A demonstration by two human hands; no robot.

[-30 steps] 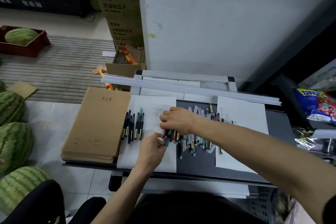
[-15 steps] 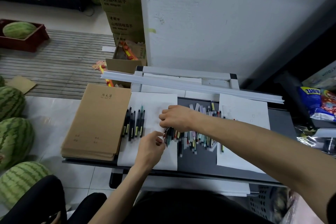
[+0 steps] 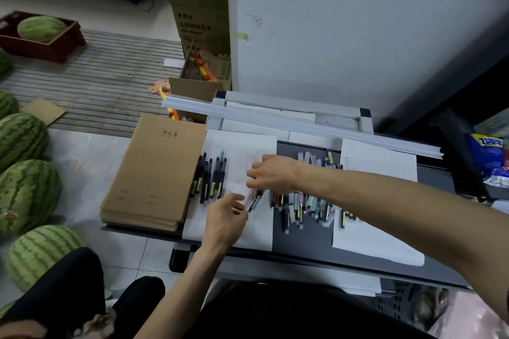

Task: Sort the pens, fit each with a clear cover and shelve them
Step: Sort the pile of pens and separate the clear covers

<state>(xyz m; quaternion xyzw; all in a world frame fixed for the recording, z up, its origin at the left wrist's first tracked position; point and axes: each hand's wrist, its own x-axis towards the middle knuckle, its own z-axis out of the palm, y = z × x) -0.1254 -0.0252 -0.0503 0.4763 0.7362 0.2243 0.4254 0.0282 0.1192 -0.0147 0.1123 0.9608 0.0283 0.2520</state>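
My right hand (image 3: 271, 173) pinches the upper end of a slim black pen (image 3: 255, 200), which slants down-left at mid-frame. My left hand (image 3: 225, 215), fingers loosely curled, sits at its lower tip; I cannot tell if it touches. The sorted row of black pens (image 3: 210, 177) lies further left. Upper left, a red plastic crate (image 3: 46, 49) holds a striped green watermelon (image 3: 41, 27).
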